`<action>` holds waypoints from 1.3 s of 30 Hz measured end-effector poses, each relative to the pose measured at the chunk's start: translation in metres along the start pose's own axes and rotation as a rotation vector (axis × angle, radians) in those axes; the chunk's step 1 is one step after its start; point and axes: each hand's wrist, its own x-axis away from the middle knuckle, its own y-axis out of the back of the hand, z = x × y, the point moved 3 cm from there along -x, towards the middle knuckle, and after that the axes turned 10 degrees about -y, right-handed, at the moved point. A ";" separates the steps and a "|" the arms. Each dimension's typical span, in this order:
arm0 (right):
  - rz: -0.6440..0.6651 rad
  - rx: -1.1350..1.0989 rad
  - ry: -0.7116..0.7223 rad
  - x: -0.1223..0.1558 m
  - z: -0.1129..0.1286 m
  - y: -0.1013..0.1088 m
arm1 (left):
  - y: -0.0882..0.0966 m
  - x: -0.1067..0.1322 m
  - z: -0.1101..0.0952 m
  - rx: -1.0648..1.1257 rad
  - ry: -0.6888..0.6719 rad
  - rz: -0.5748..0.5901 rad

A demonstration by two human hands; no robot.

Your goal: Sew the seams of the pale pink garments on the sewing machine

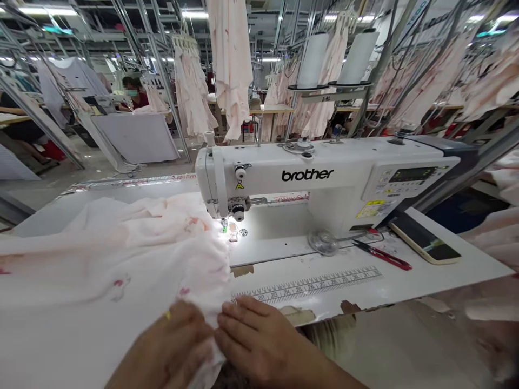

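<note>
Left hand [166,343], right hand [255,335] pinch pink cloth [121,254], fingers pressed together; cloth runs forward to presser foot [224,222], right hand nearer.

the 2 bare hands sit low in the head view, backs up, just beside each other. the left hand [166,343] curves its fingers toward the right hand [259,337], whose slightly bent fingers [239,319] point back leftward. both thumbs are hidden. the right forearm [320,373] slants toward the lower right.
</note>
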 end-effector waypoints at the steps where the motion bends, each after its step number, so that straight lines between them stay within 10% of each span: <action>1: 0.035 -0.028 0.017 -0.002 -0.003 -0.001 | 0.008 -0.009 0.012 0.015 0.080 -0.029; 4: 0.150 -0.093 0.070 -0.013 -0.012 0.001 | 0.027 -0.037 0.055 -0.095 0.410 -0.143; 8: 0.178 -0.154 0.135 -0.028 -0.023 0.017 | 0.020 -0.069 0.091 -0.275 0.601 0.126; 18: 0.531 -0.281 0.298 -0.039 -0.043 0.006 | 0.015 -0.045 0.077 -0.416 0.580 0.330; 23: 0.585 -0.522 0.337 -0.048 -0.059 -0.013 | 0.016 -0.059 0.066 -0.643 0.172 0.069; 27: 0.496 -0.639 0.271 -0.037 -0.069 -0.019 | -0.001 -0.071 0.062 -0.511 -0.135 0.203; 39: 0.415 -0.483 0.275 -0.033 -0.073 -0.015 | -0.013 -0.078 0.085 -0.339 -0.077 0.307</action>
